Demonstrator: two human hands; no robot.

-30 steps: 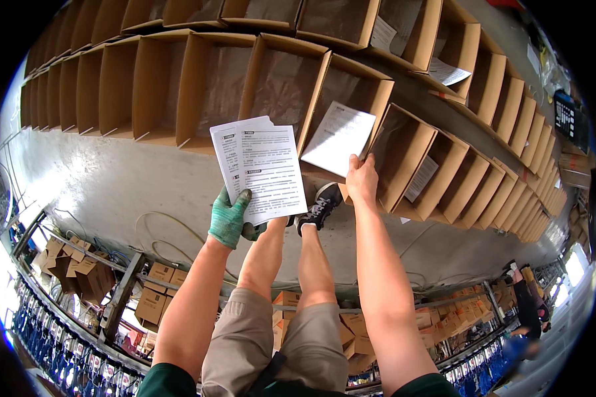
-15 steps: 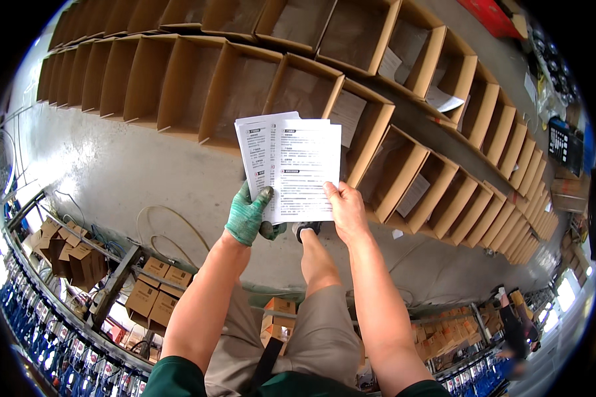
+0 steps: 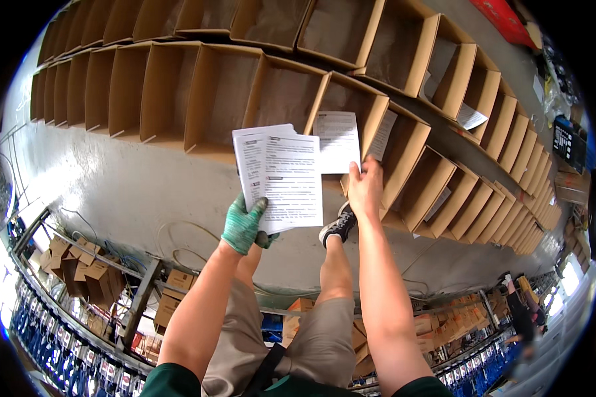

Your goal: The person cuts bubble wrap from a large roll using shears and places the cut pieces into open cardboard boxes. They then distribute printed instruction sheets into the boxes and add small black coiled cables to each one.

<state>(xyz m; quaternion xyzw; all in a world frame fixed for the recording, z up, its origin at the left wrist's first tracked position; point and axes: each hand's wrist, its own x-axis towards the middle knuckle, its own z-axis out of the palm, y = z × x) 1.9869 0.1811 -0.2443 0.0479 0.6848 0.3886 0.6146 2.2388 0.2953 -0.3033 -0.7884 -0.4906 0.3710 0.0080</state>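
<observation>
My left hand [image 3: 244, 225], in a green glove, grips a stack of printed white sheets [image 3: 278, 177] by its lower edge. My bare right hand [image 3: 365, 187] reaches forward and holds a single printed sheet [image 3: 336, 140] at the mouth of an open cardboard box [image 3: 359, 114]. That box belongs to a long row of open brown boxes on the floor in front of me. My legs and one black shoe [image 3: 338, 227] show below the papers.
Two rows of open cardboard boxes [image 3: 165, 86] run across the concrete floor [image 3: 112, 178]; some to the right hold a white sheet [image 3: 471, 116]. Shelving with small cartons [image 3: 86, 271] stands at lower left. Another person [image 3: 520, 311] stands at far right.
My right hand has pulled one sheet off the stack and moved it right, toward a box. The left hand with the stack has stayed about level as I step along the row.
</observation>
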